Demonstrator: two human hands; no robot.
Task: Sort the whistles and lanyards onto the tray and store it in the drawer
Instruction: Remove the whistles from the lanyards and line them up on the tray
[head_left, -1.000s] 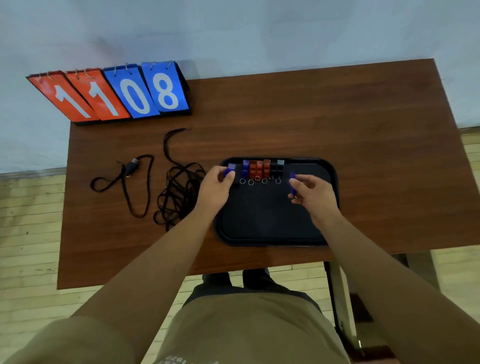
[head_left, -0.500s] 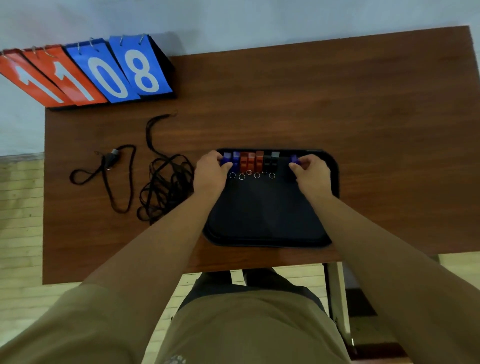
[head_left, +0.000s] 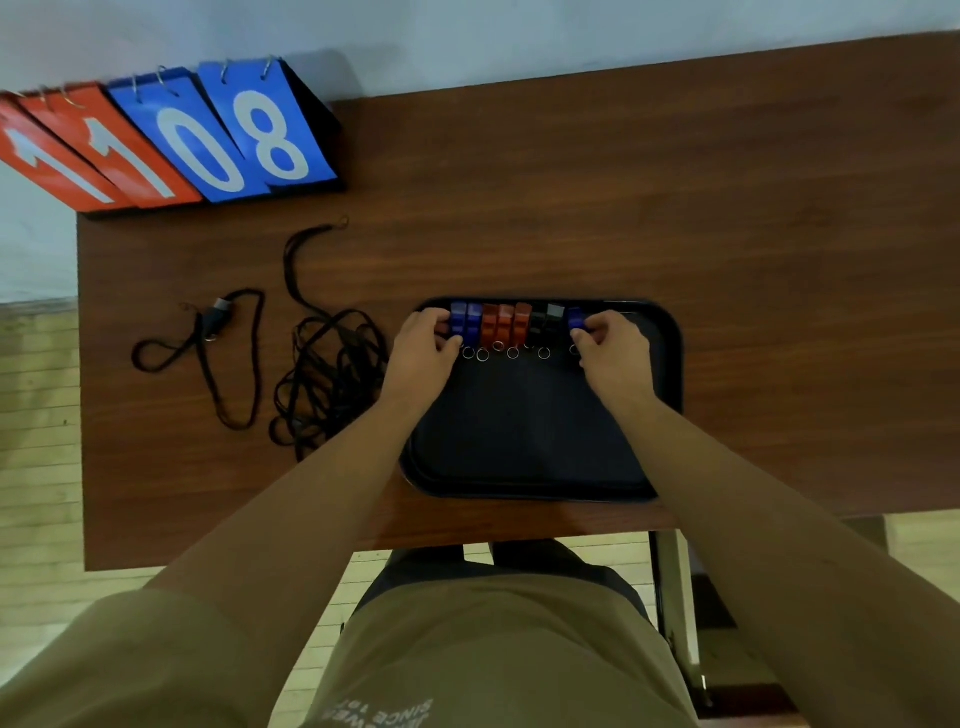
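A black tray (head_left: 535, 452) lies on the brown table (head_left: 623, 197) near its front edge. Along the tray's far rim stands a row of whistles: blue ones (head_left: 465, 323), orange ones (head_left: 505, 325) and black ones (head_left: 546, 323), each with a small metal ring. My left hand (head_left: 423, 353) pinches the blue whistle at the row's left end. My right hand (head_left: 615, 353) pinches another blue whistle (head_left: 575, 318) just right of the row. A tangle of black lanyards (head_left: 330, 374) lies left of the tray. One separate lanyard with a clip (head_left: 218, 338) lies farther left.
A flip scoreboard (head_left: 166, 140) with red and blue number cards stands at the table's back left corner. A wall runs behind the table. Pale floor tiles show on the left and below the front edge, and a metal table leg (head_left: 675, 597) stands at the lower right.
Both hands moved from the tray's middle up to its far rim and now hold blue whistles at the two ends of the row. The camera moved closer.
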